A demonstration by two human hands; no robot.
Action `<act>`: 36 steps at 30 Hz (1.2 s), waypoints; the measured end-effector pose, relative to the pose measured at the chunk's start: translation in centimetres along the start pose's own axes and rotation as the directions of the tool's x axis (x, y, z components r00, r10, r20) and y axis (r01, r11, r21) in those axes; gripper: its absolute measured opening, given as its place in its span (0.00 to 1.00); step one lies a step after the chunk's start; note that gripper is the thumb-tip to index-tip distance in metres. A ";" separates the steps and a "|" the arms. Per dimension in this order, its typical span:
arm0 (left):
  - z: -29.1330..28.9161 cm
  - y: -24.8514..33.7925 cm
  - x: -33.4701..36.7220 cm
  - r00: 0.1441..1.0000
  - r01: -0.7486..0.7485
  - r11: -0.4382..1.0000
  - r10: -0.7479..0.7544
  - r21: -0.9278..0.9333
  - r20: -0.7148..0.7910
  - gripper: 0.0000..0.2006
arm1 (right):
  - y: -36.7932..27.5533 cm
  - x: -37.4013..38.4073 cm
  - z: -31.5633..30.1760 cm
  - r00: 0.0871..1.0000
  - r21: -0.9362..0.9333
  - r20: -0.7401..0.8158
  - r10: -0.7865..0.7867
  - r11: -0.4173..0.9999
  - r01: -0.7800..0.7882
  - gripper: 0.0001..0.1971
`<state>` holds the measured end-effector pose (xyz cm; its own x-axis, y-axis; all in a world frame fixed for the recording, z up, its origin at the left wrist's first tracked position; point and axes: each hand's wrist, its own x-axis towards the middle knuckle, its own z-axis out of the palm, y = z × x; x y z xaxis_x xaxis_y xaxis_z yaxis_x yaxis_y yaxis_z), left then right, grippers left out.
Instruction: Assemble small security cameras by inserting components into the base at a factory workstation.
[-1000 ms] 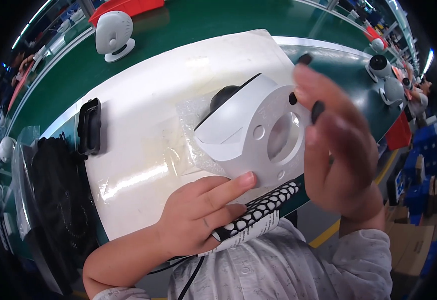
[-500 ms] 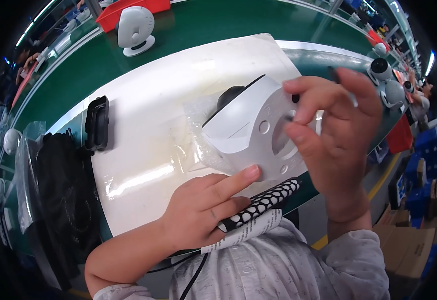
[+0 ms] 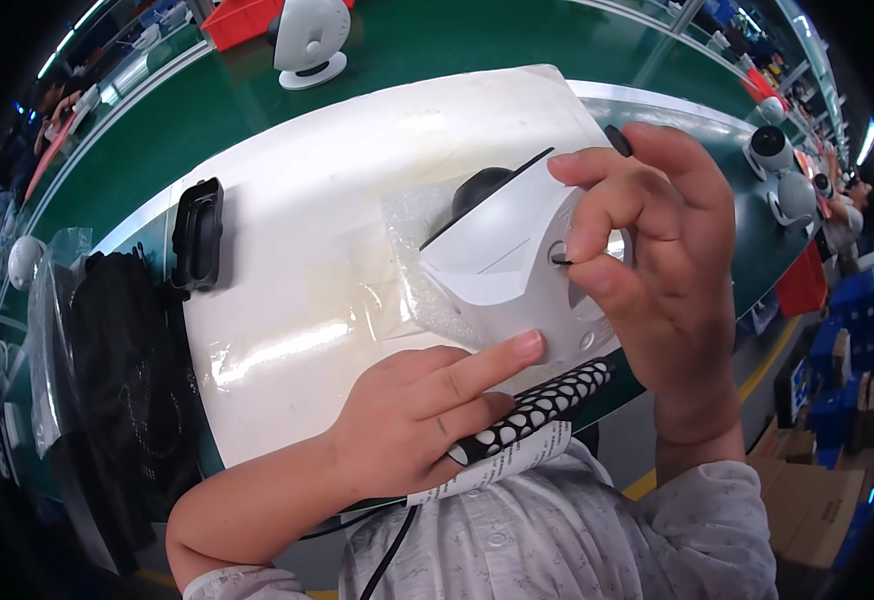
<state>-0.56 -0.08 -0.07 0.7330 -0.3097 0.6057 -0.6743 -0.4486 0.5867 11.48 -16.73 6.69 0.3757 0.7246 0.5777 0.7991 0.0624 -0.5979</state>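
Note:
A white camera-like device [image 3: 502, 255] with a black round part [image 3: 479, 190] lies tilted on a white board [image 3: 287, 260], its round base turned toward my right hand. My right hand [image 3: 657, 225] pinches a small dark disc [image 3: 561, 259] between thumb and index finger, at a round recess in that base. Another dark disc [image 3: 618, 140] sits by its raised outer fingers. My left hand [image 3: 407, 420] curls its lower fingers round a black strip with white dots [image 3: 547, 405]. Its index finger stretches out against the base's lower edge.
Clear bubble wrap [image 3: 417, 270] lies beneath the device. A black tray-like part [image 3: 198, 233] sits on the board's left edge, beside a black bag [image 3: 127, 370]. Another white device [image 3: 309, 45] and a red bin [image 3: 242, 20] stand at the far side; more devices [image 3: 769, 150] stand right.
My right hand has moved slightly left and down, bringing the pinched disc to the recess. The device sits a little farther right in view. The left hand keeps its hold on the strip.

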 end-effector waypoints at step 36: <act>0.4 -0.4 -0.1 1.000 -0.003 0.999 0.003 0.032 0.015 0.16 | 1.9 -7.2 1.1 0.843 0.236 -0.441 0.309 0.946 -0.224 0.04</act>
<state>-0.36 -0.16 -0.56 0.7324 -0.3234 0.5992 -0.6734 -0.4739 0.5673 9.75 -21.09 0.80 0.7707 0.3274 0.5467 0.5610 0.0584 -0.8258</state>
